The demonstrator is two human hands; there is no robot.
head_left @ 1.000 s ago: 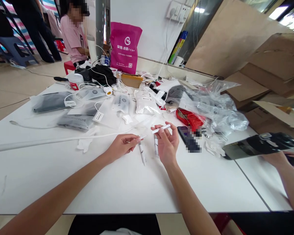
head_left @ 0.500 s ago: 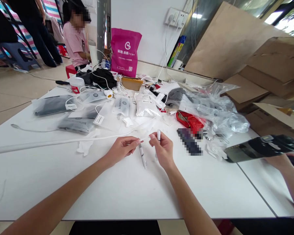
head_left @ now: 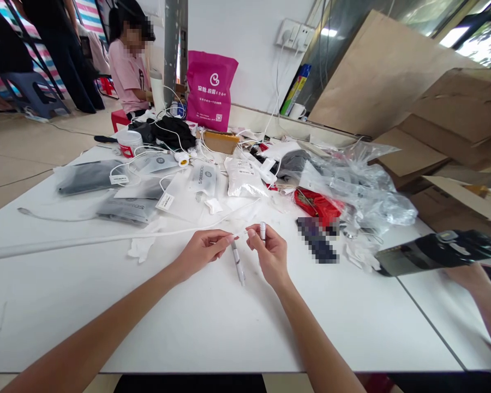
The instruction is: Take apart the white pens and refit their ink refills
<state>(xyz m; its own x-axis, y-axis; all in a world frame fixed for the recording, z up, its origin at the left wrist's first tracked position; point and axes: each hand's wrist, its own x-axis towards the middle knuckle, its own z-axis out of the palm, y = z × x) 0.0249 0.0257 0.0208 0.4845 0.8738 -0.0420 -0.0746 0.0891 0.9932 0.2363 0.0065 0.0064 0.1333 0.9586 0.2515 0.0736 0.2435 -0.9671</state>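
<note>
My left hand [head_left: 208,250] is closed in a pinch at the middle of the white table [head_left: 180,322], its fingertips on something small and pale that I cannot make out. Just right of it, my right hand [head_left: 270,250] is closed around a white pen-like stick [head_left: 262,231], whose top stands up between the fingers. Thumb and forefinger of that hand pinch too, close to the left fingertips. A grey-white pen [head_left: 238,264] lies on the table between the hands. Behind the left hand runs a thick white cable [head_left: 106,240].
Grey packed pouches [head_left: 126,209], a white packet [head_left: 245,177] and a red bag [head_left: 317,204] lie behind my hands. A pixelated dark object [head_left: 317,240] and a dark bottle [head_left: 437,251] are to the right, near another person's arm [head_left: 480,295]. A pink bag [head_left: 210,90] stands at the back.
The right hand has shifted slightly left, and the stick in it shows a little lower. My left hand keeps its pinch in nearly the same place. The whole view has moved slightly.
</note>
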